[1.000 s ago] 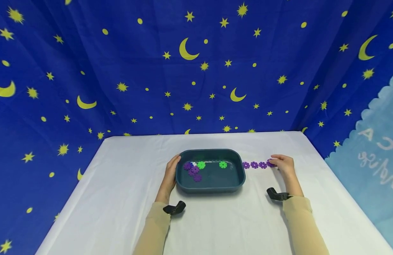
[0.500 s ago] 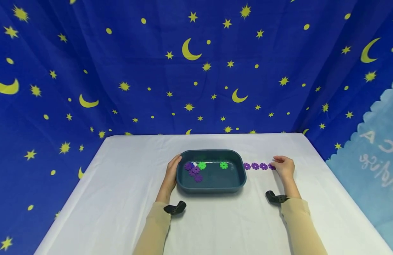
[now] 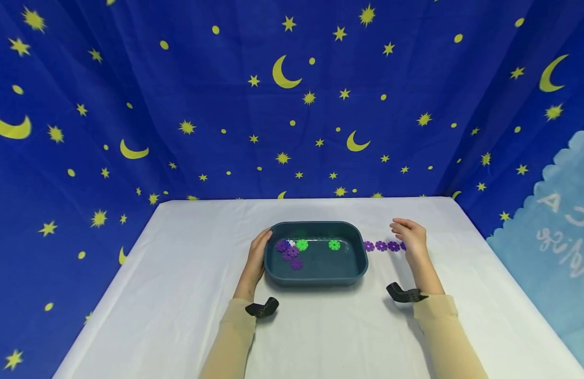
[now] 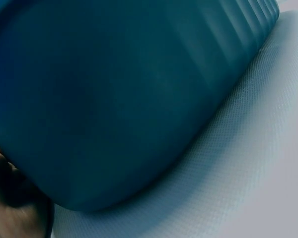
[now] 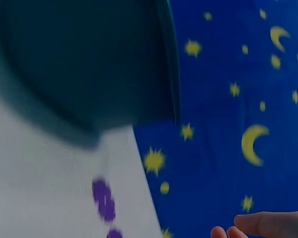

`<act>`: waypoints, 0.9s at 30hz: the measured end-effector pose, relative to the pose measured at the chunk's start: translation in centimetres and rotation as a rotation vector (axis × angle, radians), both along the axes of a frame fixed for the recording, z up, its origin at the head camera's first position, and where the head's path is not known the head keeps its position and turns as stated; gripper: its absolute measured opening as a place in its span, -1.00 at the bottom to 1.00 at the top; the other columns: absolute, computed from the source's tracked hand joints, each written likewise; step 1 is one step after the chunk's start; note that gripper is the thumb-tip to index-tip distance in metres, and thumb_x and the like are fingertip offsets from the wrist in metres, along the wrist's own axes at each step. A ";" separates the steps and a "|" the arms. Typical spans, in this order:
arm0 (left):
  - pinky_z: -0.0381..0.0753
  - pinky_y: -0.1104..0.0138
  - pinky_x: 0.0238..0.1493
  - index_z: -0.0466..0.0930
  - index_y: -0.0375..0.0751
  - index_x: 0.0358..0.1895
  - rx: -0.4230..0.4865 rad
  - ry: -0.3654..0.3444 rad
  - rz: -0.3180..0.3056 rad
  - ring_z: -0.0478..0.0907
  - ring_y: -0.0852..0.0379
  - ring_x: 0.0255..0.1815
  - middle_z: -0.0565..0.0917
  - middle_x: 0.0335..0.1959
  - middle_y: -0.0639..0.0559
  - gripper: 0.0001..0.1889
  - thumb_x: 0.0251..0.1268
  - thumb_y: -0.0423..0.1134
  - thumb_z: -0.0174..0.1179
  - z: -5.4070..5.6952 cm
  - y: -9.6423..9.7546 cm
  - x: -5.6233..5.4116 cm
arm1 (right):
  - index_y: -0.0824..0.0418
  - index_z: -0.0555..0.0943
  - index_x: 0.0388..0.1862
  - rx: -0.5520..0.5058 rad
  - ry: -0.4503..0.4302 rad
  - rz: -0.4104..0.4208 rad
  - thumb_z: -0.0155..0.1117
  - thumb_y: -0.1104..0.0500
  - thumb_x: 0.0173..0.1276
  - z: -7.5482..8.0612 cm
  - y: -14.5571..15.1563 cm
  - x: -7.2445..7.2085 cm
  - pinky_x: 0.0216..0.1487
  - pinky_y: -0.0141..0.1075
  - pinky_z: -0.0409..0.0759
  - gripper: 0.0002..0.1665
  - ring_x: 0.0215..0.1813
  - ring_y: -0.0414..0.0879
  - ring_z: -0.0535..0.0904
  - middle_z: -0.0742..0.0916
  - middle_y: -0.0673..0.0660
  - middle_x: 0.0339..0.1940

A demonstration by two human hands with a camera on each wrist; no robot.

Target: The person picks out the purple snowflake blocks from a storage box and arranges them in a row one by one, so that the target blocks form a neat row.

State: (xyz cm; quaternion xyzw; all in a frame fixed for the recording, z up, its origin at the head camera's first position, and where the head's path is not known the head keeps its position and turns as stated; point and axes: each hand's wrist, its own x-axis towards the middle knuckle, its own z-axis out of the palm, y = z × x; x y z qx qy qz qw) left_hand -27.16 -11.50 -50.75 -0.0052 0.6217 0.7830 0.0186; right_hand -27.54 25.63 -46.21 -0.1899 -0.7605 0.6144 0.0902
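Note:
A dark teal plastic tub [image 3: 315, 282] stands on the white-covered table. My left hand [image 3: 255, 260] lies along its left outer wall, fingertips at the rim; only part of that hand shows in the left wrist view. Purple snowflake discs [image 3: 381, 246] lie in a row running right from the tub, the rightmost partly hidden by my right hand [image 3: 412, 241]. This hand is raised over the row's right end, fingers loosely extended and holding nothing. Inside the tub are several purple snowflake discs [image 3: 296, 263], a white one [image 3: 292, 243] and two green ones [image 3: 334, 245].
A white cloth [image 3: 178, 295] covers the table. Blue curtains [image 3: 235, 105] with yellow stars and moons rise behind it and at the sides. A light blue panel [image 3: 568, 210] with white lettering hangs at the right.
My right hand has let go of the purple snowflake disc at the row's right end, then lifted and moved slightly left. The left hand has stayed against the tub.

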 end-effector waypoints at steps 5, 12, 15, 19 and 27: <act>0.05 0.08 0.55 0.19 -0.54 0.35 -0.001 -0.007 0.005 0.10 -0.19 0.49 0.23 0.40 -0.42 -0.51 0.48 -0.29 -0.13 0.3 0.1 -0.1 | 0.47 0.48 0.14 -0.018 0.046 0.070 0.13 0.23 0.39 0.9 -2.9 0.4 -0.16 -0.53 0.58 -0.57 -0.37 -0.46 0.54 0.59 -0.34 -0.49; 0.06 0.09 0.55 0.23 -0.51 0.34 0.022 -0.005 0.003 0.12 -0.17 0.48 0.26 0.39 -0.39 -0.53 0.49 -0.28 -0.13 -1.6 0.0 -1.6 | 0.52 0.51 0.02 -0.068 0.111 0.202 0.18 0.28 0.35 1.4 -7.4 0.9 -0.25 -0.53 0.60 -0.64 -0.36 -0.38 0.60 0.65 -0.27 -0.50; 0.05 0.11 0.56 0.24 -0.49 0.34 0.030 -0.009 0.014 0.12 -0.14 0.49 0.27 0.40 -0.37 -0.52 0.48 -0.26 -0.10 -2.3 0.0 -2.0 | 0.53 0.52 0.01 -0.079 0.116 0.262 0.19 0.31 0.32 1.3 -9.3 0.8 -0.26 -0.52 0.60 -0.65 -0.35 -0.33 0.61 0.65 -0.23 -0.47; 0.04 0.11 0.56 0.24 -0.47 0.35 0.023 -0.015 0.034 0.12 -0.13 0.49 0.28 0.40 -0.35 -0.49 0.46 -0.22 -0.08 -2.6 0.1 -1.9 | 0.52 0.56 -0.02 -0.045 0.131 0.324 0.23 0.33 0.29 0.7 -11.8 0.4 -0.23 -0.44 0.61 -0.67 -0.36 -0.35 0.58 0.69 -0.11 -0.42; 0.08 0.09 0.54 0.26 -0.47 0.33 0.020 -0.007 0.052 0.15 -0.15 0.47 0.30 0.38 -0.36 -0.49 0.43 -0.21 -0.07 -2.7 0.1 -1.7 | 0.54 0.58 -0.07 0.064 0.147 0.560 0.27 0.41 0.21 -0.9 -16.0 -0.7 -0.06 -0.20 0.70 -0.69 -0.26 -0.21 0.68 0.73 0.39 -0.19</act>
